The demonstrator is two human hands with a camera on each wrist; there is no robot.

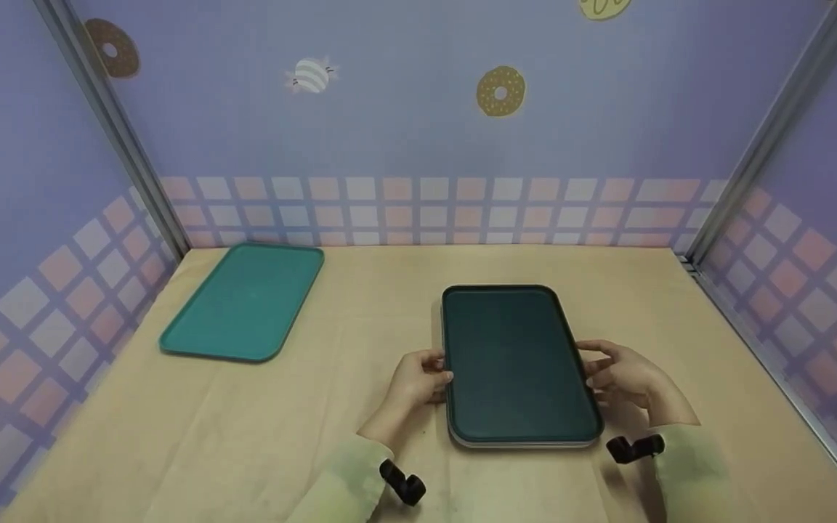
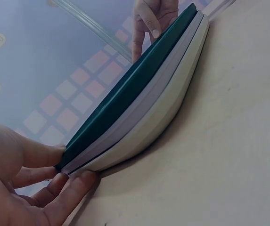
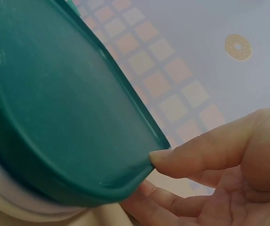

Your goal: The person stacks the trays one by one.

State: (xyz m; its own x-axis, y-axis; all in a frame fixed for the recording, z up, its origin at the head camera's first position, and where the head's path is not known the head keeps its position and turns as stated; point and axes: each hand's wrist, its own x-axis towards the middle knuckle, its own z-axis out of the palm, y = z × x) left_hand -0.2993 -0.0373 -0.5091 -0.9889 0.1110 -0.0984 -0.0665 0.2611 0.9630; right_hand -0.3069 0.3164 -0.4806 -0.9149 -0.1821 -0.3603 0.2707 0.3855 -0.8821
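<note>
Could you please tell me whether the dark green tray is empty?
Empty: the dark green tray shows only bare surface, nothing on it.

Faces of the lilac layer (image 2: 146, 104) and the cream layer (image 2: 165, 110) hidden beneath the dark green tray (image 1: 520, 363). Head view: some fingertips of the left hand (image 1: 417, 378) and right hand (image 1: 625, 374) obscured at the stack's sides; left sleeve (image 1: 346, 479) and right sleeve (image 1: 691, 468) cut by the bottom edge, yellow wall motif (image 1: 605, 6) by the top. Left wrist view: left hand cropped at left, right hand at top. Right wrist view: stack runs out of frame, lower layers blurred; teal sliver (image 3: 72, 5) at top too small to identify.
</note>
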